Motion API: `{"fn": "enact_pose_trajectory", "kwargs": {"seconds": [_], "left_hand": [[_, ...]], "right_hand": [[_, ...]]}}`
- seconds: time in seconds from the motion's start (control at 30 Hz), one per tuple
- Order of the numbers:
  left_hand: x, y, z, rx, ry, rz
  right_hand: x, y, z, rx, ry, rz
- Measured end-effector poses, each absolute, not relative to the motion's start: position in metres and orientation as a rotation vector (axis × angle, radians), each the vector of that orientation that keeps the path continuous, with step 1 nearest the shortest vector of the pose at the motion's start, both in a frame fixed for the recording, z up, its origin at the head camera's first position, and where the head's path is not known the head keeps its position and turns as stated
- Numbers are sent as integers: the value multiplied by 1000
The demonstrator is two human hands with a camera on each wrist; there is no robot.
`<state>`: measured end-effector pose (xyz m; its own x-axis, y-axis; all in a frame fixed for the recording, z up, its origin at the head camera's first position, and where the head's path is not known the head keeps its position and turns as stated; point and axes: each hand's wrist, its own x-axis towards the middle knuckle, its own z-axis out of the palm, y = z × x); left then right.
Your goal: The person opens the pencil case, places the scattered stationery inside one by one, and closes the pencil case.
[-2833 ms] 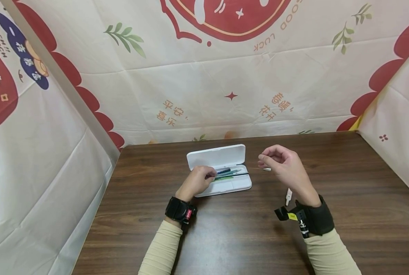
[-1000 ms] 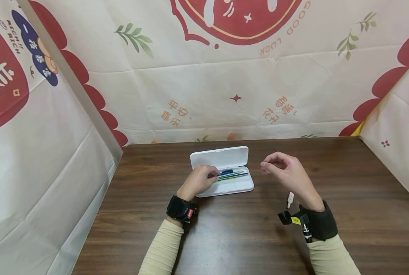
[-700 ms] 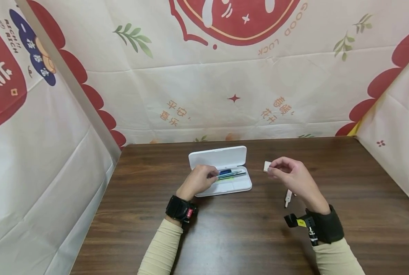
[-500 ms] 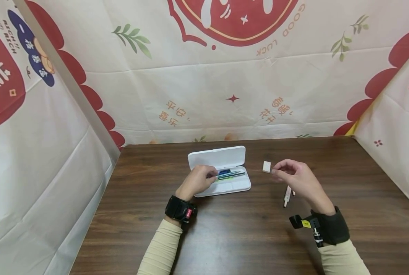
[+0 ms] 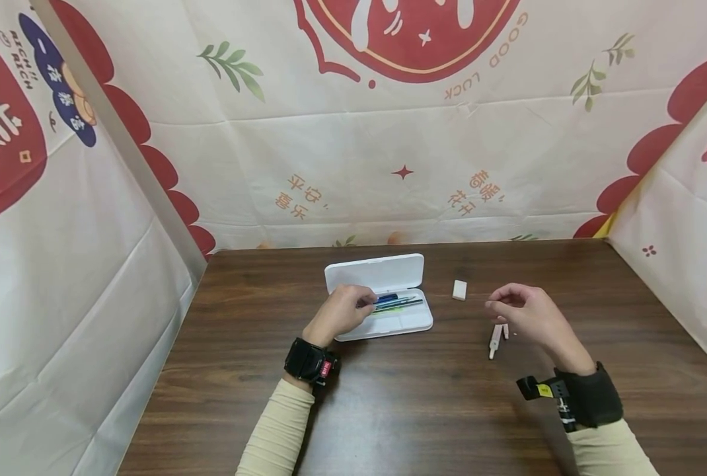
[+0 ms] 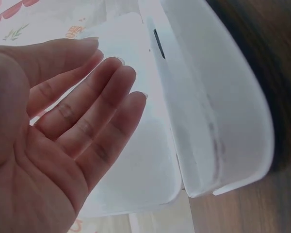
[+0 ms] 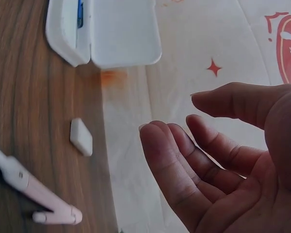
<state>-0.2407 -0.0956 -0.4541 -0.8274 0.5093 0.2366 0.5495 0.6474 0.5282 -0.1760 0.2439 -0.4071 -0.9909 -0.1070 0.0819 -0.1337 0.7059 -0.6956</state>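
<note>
A white pencil case (image 5: 409, 322) stands with its lid (image 5: 383, 271) raised, several pens and pencils (image 5: 395, 303) lying inside. My left hand (image 5: 343, 312) is over the case's left end; in the left wrist view its fingers are loosely bent and hold nothing. To the right of the case lies a white eraser (image 5: 460, 289). My right hand (image 5: 528, 314) hovers right of the eraser, thumb and fingers apart with nothing between them. Partly below that hand is a pink-and-white two-legged tool (image 5: 495, 340), apparently a drawing compass (image 7: 41, 194).
The brown wooden table (image 5: 401, 410) ends at a printed cloth backdrop (image 5: 353, 172). More cloth hangs at the left (image 5: 92, 297) and right (image 5: 692, 264). A tiny white speck (image 5: 515, 334) lies beside the compass.
My right hand has moved right and nearer to me, uncovering the eraser and more of the compass. The pencils in the case lie closer together than at first. My left hand has barely moved.
</note>
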Motion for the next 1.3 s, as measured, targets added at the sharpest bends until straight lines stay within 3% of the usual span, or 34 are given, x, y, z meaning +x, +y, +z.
{"fn": "enact_pose_trajectory", "kwargs": {"seconds": [0.7,1.3], "left_hand": [[-238,-96,-450,-921,-2769,-927],[-240,-97,-448,-921,-2774,-938]], "right_hand": [[-190,284,-436,-42,-3127,1185],[-203,284,-447,-154,-3237,1031]]}}
